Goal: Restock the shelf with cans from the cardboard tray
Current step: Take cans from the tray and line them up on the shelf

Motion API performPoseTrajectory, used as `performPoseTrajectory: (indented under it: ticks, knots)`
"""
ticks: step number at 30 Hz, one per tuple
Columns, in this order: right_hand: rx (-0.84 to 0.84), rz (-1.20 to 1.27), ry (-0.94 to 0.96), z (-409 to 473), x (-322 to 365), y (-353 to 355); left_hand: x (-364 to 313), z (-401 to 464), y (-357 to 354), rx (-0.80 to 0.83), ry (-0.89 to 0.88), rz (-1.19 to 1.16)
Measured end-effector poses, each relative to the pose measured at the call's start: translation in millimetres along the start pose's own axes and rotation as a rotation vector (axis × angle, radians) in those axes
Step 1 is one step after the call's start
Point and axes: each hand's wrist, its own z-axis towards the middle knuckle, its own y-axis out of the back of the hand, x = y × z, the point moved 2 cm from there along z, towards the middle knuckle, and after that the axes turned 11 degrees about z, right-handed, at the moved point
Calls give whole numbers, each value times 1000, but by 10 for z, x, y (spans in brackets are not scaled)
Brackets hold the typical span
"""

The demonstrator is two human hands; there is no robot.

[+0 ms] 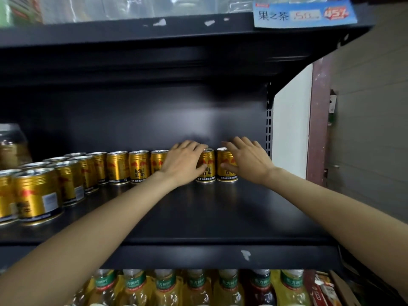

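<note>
A row of gold cans [118, 167] with red bull logos stands along the back of the black shelf [198, 217], with more cans [36, 193] in front at the left. My left hand [183, 162] is draped over a can in the row that it mostly hides, fingers curled over its top and thumb against the neighbouring can [207, 171]. My right hand [247, 160] lies at the rightmost can [225, 161], fingers spread straight over its top and thumb across its front. No cardboard tray is in view.
The shelf's front right part is bare black metal. A slotted upright [268, 129] and a white wall close the right end. A jar [12, 144] stands at the far left. Bottles [165, 286] with green labels fill the shelf below, and a blue price tag [302, 14] hangs above.
</note>
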Motion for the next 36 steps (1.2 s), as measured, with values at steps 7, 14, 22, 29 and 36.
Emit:
performPoseTrajectory:
  ticks: [7, 14, 22, 29, 36]
  knots:
    - [-441, 172, 160, -820, 779, 603, -112, -950, 943, -498, -74, -125]
    - [-711, 561, 96, -1939, 1752, 347, -253, -2365, 1054, -599, 166, -575]
    - [84, 883, -156, -3261, 2659, -847, -48, -4418, 286, 342, 407, -779]
    - [645, 890, -281, -4247, 3353, -1613, -140, -5837, 58, 730, 653, -917]
    - [1001, 908, -230, -4703, 4059, -1857, -420, -6818, -61, 1026, 351, -612]
